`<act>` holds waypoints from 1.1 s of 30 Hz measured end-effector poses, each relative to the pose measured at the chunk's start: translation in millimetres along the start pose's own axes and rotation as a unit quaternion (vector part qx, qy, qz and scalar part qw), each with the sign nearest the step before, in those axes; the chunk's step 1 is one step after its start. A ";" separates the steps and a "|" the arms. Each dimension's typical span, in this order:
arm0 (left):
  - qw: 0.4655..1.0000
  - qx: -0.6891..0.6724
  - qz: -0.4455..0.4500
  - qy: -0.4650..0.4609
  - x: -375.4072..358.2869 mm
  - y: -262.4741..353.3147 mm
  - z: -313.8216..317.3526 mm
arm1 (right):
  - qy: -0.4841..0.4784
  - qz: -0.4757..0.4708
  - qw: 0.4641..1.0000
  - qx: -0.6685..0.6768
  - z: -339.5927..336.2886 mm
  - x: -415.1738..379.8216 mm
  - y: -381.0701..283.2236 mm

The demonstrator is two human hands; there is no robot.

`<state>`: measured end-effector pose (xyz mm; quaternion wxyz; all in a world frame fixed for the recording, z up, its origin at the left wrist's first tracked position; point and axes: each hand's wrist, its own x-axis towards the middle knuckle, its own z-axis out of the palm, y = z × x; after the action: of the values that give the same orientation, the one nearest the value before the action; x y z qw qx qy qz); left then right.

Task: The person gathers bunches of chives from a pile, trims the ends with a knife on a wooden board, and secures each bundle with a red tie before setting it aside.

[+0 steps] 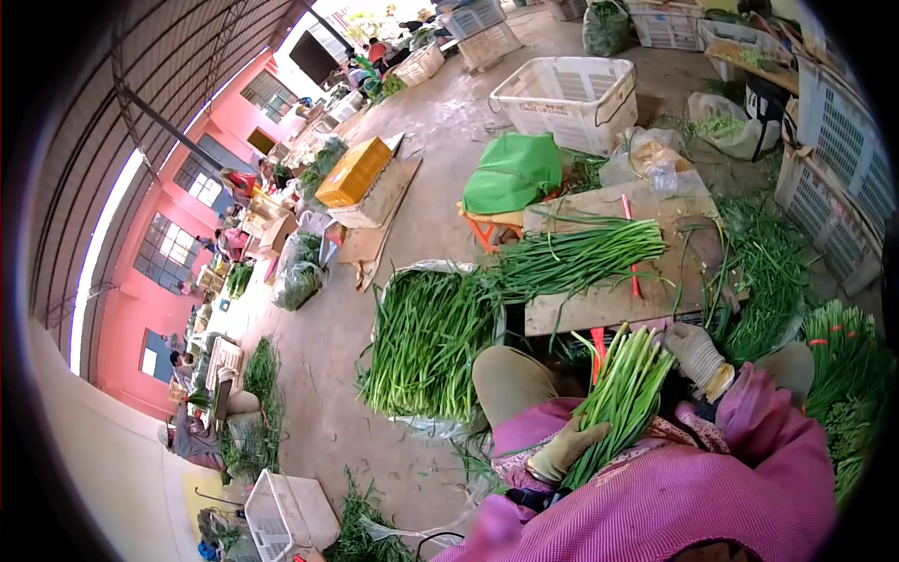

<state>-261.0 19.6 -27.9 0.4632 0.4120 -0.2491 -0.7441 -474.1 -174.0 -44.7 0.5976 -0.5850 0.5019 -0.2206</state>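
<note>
A bunch of long green stalks (623, 389) lies across my lap. My left hand (568, 447), in a pale glove, is wrapped round its lower leafy part. At the upper, paler end is my right hand (695, 356), gloved too, with its fingers bent against the stalk ends; some fingertips are hidden. In front of me, on a wooden board (571, 314), lies a spread of green stalks (590, 251), with a red strip (630, 245) across the board beside their ends. A crate full of greens (435, 337) stands left of my knees.
Tied bundles (843, 351) and loose greens (763, 272) lie at the right. Beyond the board are a green-covered stool (513, 173) and a white crate (567, 103). Stacked crates (843, 122) stand at the right. Other people, one a seated person (194, 440), are at the left.
</note>
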 end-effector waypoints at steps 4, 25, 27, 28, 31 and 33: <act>0.999 -0.026 0.011 0.029 1.1 -4.7 -10.7 | 0.084 -0.100 0.972 -0.195 -20.9 4.3 10.5; 0.988 -0.077 -0.063 0.118 -2.9 -14.6 -7.2 | -0.012 -0.348 0.789 -0.506 5.5 -15.3 -42.6; 0.989 -0.093 -0.077 0.081 1.5 -18.4 -19.0 | -0.032 -0.359 0.804 -0.472 3.7 -7.9 -42.5; 0.988 -0.092 -0.077 0.095 0.0 -22.0 -22.3 | -0.037 -0.323 0.757 -0.567 -1.9 -9.5 -41.6; 0.989 -0.076 -0.075 0.106 -2.2 -16.4 -18.6 | 0.119 -0.219 0.750 -0.612 -18.4 20.2 -14.6; 0.990 -0.085 -0.074 0.089 -1.7 -18.4 -25.0 | 0.269 -0.204 0.750 -0.569 -38.2 24.1 -33.5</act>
<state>-248.3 29.6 -54.5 0.4606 0.4527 -0.1111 -0.7553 -486.4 -220.1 -14.9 -0.0652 -0.8219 0.5431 -0.1591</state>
